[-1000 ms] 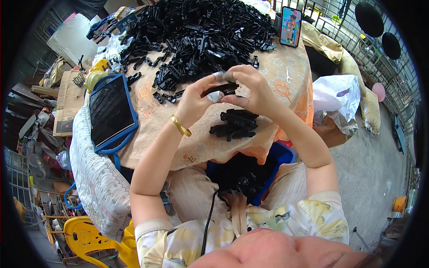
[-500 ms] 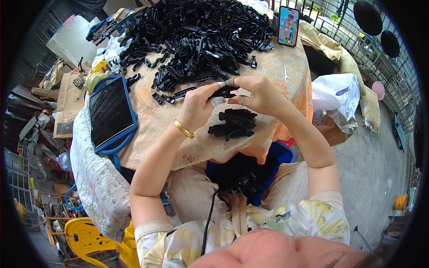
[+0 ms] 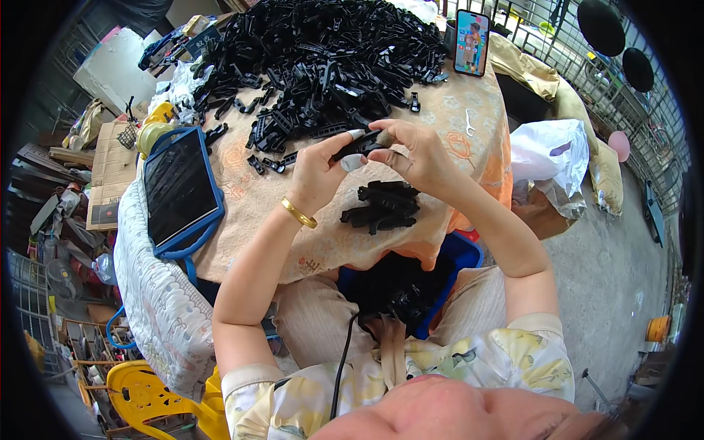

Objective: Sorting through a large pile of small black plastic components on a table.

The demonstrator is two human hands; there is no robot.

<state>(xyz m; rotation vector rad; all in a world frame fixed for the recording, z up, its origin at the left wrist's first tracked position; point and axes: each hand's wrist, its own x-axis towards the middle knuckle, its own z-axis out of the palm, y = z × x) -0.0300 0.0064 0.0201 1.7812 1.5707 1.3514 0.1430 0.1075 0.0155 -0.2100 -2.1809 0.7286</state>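
Observation:
Between both hands, above the cloth-covered table, is a narrow black plastic part (image 3: 357,145). My left hand (image 3: 315,176) pinches its left end with thumb and forefinger, which have white coverings on their tips; a gold bangle circles that wrist. My right hand (image 3: 424,158) grips the other end, and a greyish-tan covering shows on one fingertip. Fingers hide much of the part. Just below the hands, a small stack of similar black parts (image 3: 380,205) lies on the cloth. Beyond them spreads a large heap of black plastic parts (image 3: 330,55).
A blue-framed tablet (image 3: 185,192) leans at the table's left. A phone (image 3: 471,42) stands upright at the far right, with a small white wrench-shaped item (image 3: 469,122) nearer. A blue bin (image 3: 466,253) holding black items sits between my knees. A yellow chair (image 3: 139,396) stands lower left.
My hands have shifted slightly and the black part has turned, so more of its length shows between them. The stack and heap look the same.

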